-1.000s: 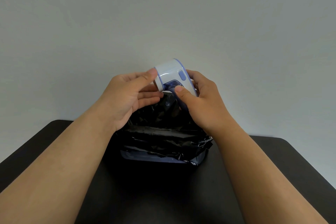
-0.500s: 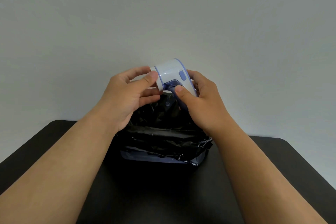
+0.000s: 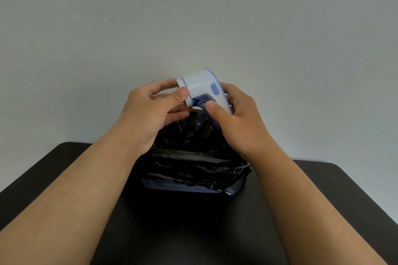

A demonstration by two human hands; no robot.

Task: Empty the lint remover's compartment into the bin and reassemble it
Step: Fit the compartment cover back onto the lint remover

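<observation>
I hold a white and blue lint remover (image 3: 199, 86) above a small bin (image 3: 189, 187) lined with a black plastic bag (image 3: 193, 157). My right hand (image 3: 239, 122) grips its handle, the thumb resting just below the translucent blue compartment (image 3: 201, 99). My left hand (image 3: 150, 114) pinches the white cap at the left end of the head between thumb and fingers. The handle's lower part is hidden behind my right hand.
The bin stands on a dark table (image 3: 64, 163) with rounded far corners. A plain grey wall (image 3: 193, 17) rises behind it. Both forearms reach in from the bottom corners over the table.
My left fingers have opened from a loose fist and closed around the white end cap of the head. The lint remover and my right hand have hardly moved.
</observation>
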